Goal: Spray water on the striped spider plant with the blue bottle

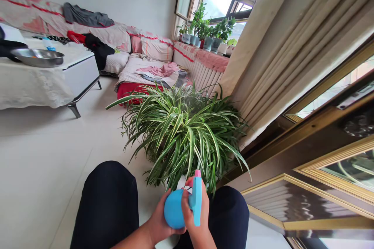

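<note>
Head view: left hand (159, 218), right hand (195, 212) around blue spray bottle (174, 209)

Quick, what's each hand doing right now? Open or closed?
Left hand: closed, holding the blue spray bottle by its round body.
Right hand: closed, gripping the same bottle near its top.

Two hands (159, 218), one blue spray bottle (173, 209)
One spider plant (184, 136), one steel basin (37, 57), one radiator (204, 71), one curtain (277, 58)
</note>
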Demonstrator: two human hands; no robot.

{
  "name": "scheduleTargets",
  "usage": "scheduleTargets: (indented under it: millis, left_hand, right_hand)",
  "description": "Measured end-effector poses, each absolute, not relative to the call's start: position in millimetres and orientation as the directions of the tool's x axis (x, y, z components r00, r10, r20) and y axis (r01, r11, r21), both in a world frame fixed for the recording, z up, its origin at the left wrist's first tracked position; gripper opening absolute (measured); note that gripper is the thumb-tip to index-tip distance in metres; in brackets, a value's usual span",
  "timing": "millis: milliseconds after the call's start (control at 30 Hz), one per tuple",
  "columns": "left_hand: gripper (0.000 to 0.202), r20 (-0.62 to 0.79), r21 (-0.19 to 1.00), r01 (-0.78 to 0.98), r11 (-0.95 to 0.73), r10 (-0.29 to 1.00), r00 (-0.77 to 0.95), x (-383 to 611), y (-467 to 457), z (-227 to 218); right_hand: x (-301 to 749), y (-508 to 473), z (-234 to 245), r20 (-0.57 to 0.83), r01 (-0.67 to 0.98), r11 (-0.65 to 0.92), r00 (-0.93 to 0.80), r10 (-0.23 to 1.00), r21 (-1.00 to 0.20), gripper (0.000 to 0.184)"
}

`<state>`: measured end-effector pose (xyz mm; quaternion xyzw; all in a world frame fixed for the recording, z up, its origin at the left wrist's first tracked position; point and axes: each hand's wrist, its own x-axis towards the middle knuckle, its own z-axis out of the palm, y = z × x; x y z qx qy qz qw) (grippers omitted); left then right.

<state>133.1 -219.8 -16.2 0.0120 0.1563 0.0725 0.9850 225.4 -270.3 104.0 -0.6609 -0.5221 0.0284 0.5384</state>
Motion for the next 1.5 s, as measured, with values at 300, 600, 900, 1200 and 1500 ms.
scheduleTargets:
  millis: [300, 600, 900, 1200, 1500]
  left_hand:
    - [0.062, -0.226, 0.042, -0.054, 0.998, 0.062, 0.972, 136, -224, -2]
    - [0.057, -0.240, 0.455, 0.075, 0.888, 0.041, 0.970, 158, -226, 8]
    - [0.046, -0.273, 0.508, 0.098, 0.856, 0.051, 0.961, 174, -238, -2]
    - [0.047, -0.318, 0.442, 0.143, 0.885, 0.005, 0.948, 177, -239, 0]
    - [0.042, -0.271, 0.436, 0.068, 0.897, 0.059, 0.961, 173, -241, -4]
  right_hand:
    - [238, -287, 106, 0.457, 0.597, 0.134, 0.431, 0.778, -0.791, 0.059]
    - [287, -315, 125, 0.341, 0.490, 0.029, 0.561, 0.754, -0.871, 0.046]
    - [300, -337, 119, 0.252, 0.417, -0.043, 0.624, 0.740, -0.908, 0.022]
    - [300, -340, 123, 0.408, 0.572, 0.079, 0.473, 0.781, -0.817, 0.049]
    - [302, -336, 126, 0.455, 0.575, 0.170, 0.397, 0.797, -0.800, 0.035]
